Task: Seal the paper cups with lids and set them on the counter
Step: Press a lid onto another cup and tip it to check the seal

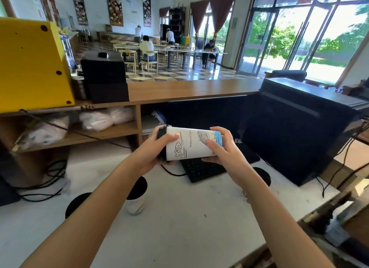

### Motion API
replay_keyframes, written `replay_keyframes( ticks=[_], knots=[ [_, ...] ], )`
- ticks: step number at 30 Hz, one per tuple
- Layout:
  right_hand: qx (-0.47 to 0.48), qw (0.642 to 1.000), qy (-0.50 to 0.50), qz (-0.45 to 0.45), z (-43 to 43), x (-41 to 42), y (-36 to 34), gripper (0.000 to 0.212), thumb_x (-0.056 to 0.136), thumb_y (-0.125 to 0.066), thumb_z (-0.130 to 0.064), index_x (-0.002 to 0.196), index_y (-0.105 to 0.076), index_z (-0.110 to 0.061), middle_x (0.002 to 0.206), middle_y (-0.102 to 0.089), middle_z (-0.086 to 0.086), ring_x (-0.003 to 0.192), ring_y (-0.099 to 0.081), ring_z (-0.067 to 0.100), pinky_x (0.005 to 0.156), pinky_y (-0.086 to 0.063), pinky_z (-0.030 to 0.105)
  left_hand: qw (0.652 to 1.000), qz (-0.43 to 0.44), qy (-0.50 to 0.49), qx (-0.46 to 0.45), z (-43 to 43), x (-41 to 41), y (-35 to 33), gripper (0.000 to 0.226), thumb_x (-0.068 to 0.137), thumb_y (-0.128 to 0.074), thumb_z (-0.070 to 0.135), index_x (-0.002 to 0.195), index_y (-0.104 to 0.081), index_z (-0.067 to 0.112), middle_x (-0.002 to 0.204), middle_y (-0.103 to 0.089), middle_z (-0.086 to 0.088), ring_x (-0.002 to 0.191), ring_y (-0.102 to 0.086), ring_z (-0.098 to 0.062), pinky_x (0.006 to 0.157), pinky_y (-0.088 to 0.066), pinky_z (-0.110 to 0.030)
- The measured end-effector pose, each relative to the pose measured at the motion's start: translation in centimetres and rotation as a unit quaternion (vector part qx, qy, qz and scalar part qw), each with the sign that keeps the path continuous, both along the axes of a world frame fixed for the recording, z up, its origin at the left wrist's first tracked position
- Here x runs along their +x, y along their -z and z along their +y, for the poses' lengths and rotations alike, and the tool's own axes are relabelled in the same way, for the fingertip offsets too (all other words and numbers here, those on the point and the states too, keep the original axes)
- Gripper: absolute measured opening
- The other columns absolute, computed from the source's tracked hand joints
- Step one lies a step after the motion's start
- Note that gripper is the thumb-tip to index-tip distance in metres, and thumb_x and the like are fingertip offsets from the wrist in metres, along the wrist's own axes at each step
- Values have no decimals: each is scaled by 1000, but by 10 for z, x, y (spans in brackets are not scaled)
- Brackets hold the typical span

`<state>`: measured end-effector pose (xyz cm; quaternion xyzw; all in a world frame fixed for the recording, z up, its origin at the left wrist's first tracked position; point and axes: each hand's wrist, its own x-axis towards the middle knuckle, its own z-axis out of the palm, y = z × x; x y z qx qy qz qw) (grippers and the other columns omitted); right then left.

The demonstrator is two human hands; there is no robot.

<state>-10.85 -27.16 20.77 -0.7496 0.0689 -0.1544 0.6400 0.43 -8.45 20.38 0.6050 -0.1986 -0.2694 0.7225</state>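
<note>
I hold a white paper cup [191, 144] with line drawings on its side, lying horizontally in the air above the white work table [189, 218]. A black lid [161, 135] sits on its left end. My left hand [159, 150] wraps the lid end. My right hand [221, 148] grips the blue-banded base end. Three more lidded cups stand on the table: one [136, 196] between my forearms, one [76, 206] partly hidden behind my left arm, one [263, 176] just right of my right wrist.
A black keyboard [201, 170] lies under the held cup. A dark monitor [295, 132] stands at right. The raised wooden counter [189, 90] runs across behind, with a yellow machine [32, 64] and a black box [103, 74] on its left. Cables trail at left.
</note>
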Motion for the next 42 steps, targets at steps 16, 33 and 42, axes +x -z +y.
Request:
replay_keyframes(
  ticks=[16, 33, 42],
  knots=[
    [219, 971, -36, 84, -3, 23, 21, 56, 73, -70, -50, 114, -55, -15, 109, -64, 12, 91, -71, 21, 71, -58, 36, 973, -211, 31, 93, 11, 11, 1, 78, 70, -70, 49, 130, -22, 63, 140, -31, 14, 109, -49, -2, 74, -52, -16],
    [244, 962, -57, 109, -10, 35, 25, 52, 89, -49, -57, 126, -51, -21, 119, -65, 12, 104, -67, 25, 82, -57, 43, 984, -117, 4, 133, -3, 14, -15, 57, 77, -74, 25, 122, -40, 36, 114, -56, -1, 96, -60, -17, 60, -55, -25],
    [416, 903, -104, 26, -7, 30, 42, 31, 85, -67, -27, 112, -66, -13, 113, -68, 15, 109, -64, 30, 86, -55, 43, 910, -367, 44, 188, -1, 11, -25, 87, 70, -80, 26, 136, -26, 45, 135, -31, 8, 122, -40, -12, 96, -46, -27]
  ],
)
